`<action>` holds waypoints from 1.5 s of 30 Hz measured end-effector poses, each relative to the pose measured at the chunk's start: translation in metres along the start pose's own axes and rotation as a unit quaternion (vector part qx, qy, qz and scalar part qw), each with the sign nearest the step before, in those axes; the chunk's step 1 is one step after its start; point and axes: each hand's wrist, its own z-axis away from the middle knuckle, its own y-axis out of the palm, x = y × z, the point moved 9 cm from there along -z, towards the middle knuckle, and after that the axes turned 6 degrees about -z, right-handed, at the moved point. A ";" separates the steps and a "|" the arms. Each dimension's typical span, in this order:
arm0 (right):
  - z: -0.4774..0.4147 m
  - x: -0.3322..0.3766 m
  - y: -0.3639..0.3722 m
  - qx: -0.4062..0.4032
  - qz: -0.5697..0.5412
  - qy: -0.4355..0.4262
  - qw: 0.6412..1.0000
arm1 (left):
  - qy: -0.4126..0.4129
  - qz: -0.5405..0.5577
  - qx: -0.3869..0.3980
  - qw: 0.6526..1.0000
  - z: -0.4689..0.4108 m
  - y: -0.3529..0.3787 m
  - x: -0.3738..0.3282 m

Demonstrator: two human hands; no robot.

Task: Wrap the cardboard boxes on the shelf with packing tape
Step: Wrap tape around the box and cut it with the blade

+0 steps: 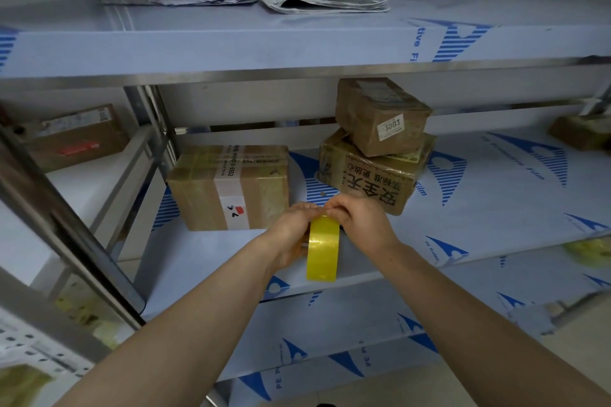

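Head view only. Tape [323, 248] held on edge over the front edge of the shelf [496, 208], about mid-width, just short of the gap between the left box [228, 188] and the big box [367, 182]. Gripped from the left side by the left hand [291, 231], wrapped round the roll's flank. Pinched at the top rim by the bunched fingertips of the right hand [360, 221], probably picking for the loose end. Likely light and rigid as a roll, glossy and slick on the outer face, sticky and floppy once peeled, apt to fold onto itself or split along its length. Best steadied by the side walls or the core, with the rim left free to turn, and the end drawn off by its full width. Boxes stiff, already shiny with film and so probably slippery; weight impossible to judge. Small box [380, 116] perched askew on the big box toward the shelf's back, likely to slide if jostled; safer lifted by opposite faces. Loose end of the tape not to be made out. Core and most left fingers hidden behind the roll. Rear faces of all boxes out of sight. Brown box at the shelf's far right end blurred and partly cut off.
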 end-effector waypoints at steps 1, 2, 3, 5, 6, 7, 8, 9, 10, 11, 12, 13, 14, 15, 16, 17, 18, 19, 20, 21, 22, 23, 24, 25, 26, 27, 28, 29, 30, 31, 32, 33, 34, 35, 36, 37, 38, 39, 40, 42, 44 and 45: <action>0.000 0.000 0.003 0.007 0.026 0.003 1.000 | 0.009 -0.011 0.000 1.000 0.000 0.000 -0.001; 0.001 0.000 0.005 0.012 0.046 0.009 0.999 | 0.014 -0.021 -0.002 1.000 0.000 0.000 -0.002; 0.001 0.000 0.007 0.013 0.058 0.011 0.998 | 0.017 -0.027 -0.006 0.999 0.000 -0.001 -0.001; 0.002 0.002 0.009 0.011 0.060 0.006 0.998 | 0.020 -0.033 -0.016 0.999 -0.002 -0.003 0.001; 0.002 0.003 0.009 0.011 0.053 0.005 0.999 | 0.022 -0.045 -0.020 0.999 -0.002 -0.004 0.002; 0.002 0.002 0.009 0.013 0.052 0.005 0.999 | 0.026 -0.062 -0.024 0.997 -0.003 -0.005 0.002; 0.002 0.003 0.010 0.013 0.061 0.001 0.998 | 0.032 -0.078 -0.026 0.996 -0.003 -0.005 0.001; 0.003 0.003 0.010 0.012 0.072 -0.005 0.997 | 0.036 -0.085 -0.025 0.995 -0.003 -0.005 -0.001; 0.003 0.004 0.010 0.009 0.077 -0.011 0.997 | 0.040 -0.084 -0.020 0.995 -0.003 -0.006 -0.003; 0.003 0.005 0.010 0.006 0.076 -0.018 0.997 | 0.046 -0.086 -0.014 0.995 -0.003 -0.007 -0.006; 0.003 0.006 0.010 0.005 0.076 -0.025 0.997 | 0.054 -0.108 -0.012 0.993 -0.001 -0.007 -0.010; 0.002 0.006 0.010 0.005 0.075 -0.029 0.997 | 0.069 -0.146 -0.019 0.987 0.000 -0.008 -0.015; 0.001 0.005 0.010 0.007 0.072 -0.026 0.997 | 0.085 -0.190 -0.037 0.977 0.000 -0.010 -0.019; 0.000 0.003 0.008 0.007 0.067 -0.019 0.998 | 0.100 -0.226 -0.064 0.967 -0.001 -0.012 -0.023; -0.001 0.001 0.006 0.004 0.058 -0.011 0.998 | 0.110 -0.238 -0.087 0.961 0.000 -0.014 -0.025; -0.002 -0.001 0.004 0.001 0.049 -0.003 0.999 | 0.113 -0.237 -0.099 0.960 0.001 -0.015 -0.025; -0.003 -0.002 0.001 -0.001 0.043 0.001 0.999 | 0.112 -0.234 -0.105 0.960 0.001 -0.015 -0.026; -0.003 -0.003 0.000 -0.001 0.038 0.006 0.999 | 0.104 -0.227 -0.105 0.963 0.000 -0.016 -0.024; -0.004 -0.003 -0.001 0.001 0.035 0.008 0.999 | 0.093 -0.216 -0.105 0.966 -0.001 -0.016 -0.023; -0.005 -0.004 -0.001 0.003 0.034 0.014 0.999 | 0.083 -0.206 -0.109 0.969 -0.002 -0.017 -0.022; -0.005 -0.006 0.000 -0.003 0.030 0.020 0.999 | 0.073 -0.202 -0.110 0.971 -0.001 -0.018 -0.022; -0.004 -0.010 -0.001 -0.016 0.016 0.034 0.999 | 0.064 -0.197 -0.111 0.972 -0.002 -0.019 -0.021; -0.003 -0.014 -0.006 -0.046 -0.017 0.052 0.997 | 0.054 -0.191 -0.110 0.974 -0.002 -0.020 -0.019; 0.000 -0.021 -0.011 -0.073 -0.063 0.083 0.992 | 0.046 -0.179 -0.111 0.977 -0.002 -0.022 -0.018; 0.005 -0.028 -0.013 -0.082 -0.115 0.124 0.982 | 0.038 -0.162 -0.114 0.980 -0.001 -0.025 -0.016; 0.010 -0.034 -0.007 -0.055 -0.165 0.168 0.970 | 0.034 -0.139 -0.116 0.983 -0.001 -0.028 -0.016; 0.016 -0.035 0.006 0.002 -0.198 0.198 0.960 | 0.029 -0.115 -0.117 0.986 0.000 -0.031 -0.014; 0.024 -0.034 0.024 0.069 -0.210 0.208 0.953 | 0.022 -0.090 -0.117 0.989 0.000 -0.035 -0.012; 0.032 -0.031 0.038 0.116 -0.214 0.199 0.949 | 0.014 -0.066 -0.117 0.991 0.000 -0.037 -0.009; 0.038 -0.028 0.047 0.129 -0.205 0.180 0.953 | 0.008 -0.044 -0.114 0.992 0.000 -0.037 -0.005; 0.040 -0.026 0.050 0.127 -0.179 0.158 0.963 | 0.002 -0.031 -0.111 0.993 0.000 -0.036 -0.002; 0.040 -0.023 0.052 0.134 -0.138 0.135 0.972 | -0.006 -0.030 -0.113 0.993 0.000 -0.036 0.001; 0.040 -0.018 0.053 0.151 -0.085 0.114 0.978 | -0.015 -0.048 -0.122 0.991 0.001 -0.038 0.003; 0.040 -0.016 0.055 0.175 -0.027 0.102 0.979 | -0.022 -0.093 -0.135 0.986 0.000 -0.043 0.005; 0.041 -0.014 0.057 0.198 0.027 0.090 0.976 | -0.025 -0.159 -0.155 0.975 -0.001 -0.051 0.004; 0.042 -0.013 0.059 0.221 0.080 0.075 0.969 | -0.020 -0.217 -0.183 0.959 -0.002 -0.059 0.000; 0.045 -0.011 0.062 0.240 0.131 0.056 0.960 | -0.009 -0.240 -0.211 0.948 -0.002 -0.066 -0.005; 0.047 -0.012 0.065 0.253 0.177 0.038 0.950 | 0.001 -0.233 -0.233 0.944 -0.003 -0.073 -0.008; 0.048 -0.013 0.068 0.261 0.216 0.025 0.941 | 0.006 -0.210 -0.250 0.945 -0.002 -0.078 -0.011; 0.047 -0.022 0.073 0.264 0.271 0.015 0.926 | 0.012 -0.170 -0.285 0.943 0.001 -0.087 -0.013; 0.042 -0.032 0.068 0.242 0.306 0.018 0.920 | 0.017 -0.146 -0.306 0.941 0.004 -0.094 -0.013; 0.039 -0.037 0.065 0.235 0.315 0.024 0.919 | 0.021 -0.133 -0.314 0.940 0.006 -0.098 -0.012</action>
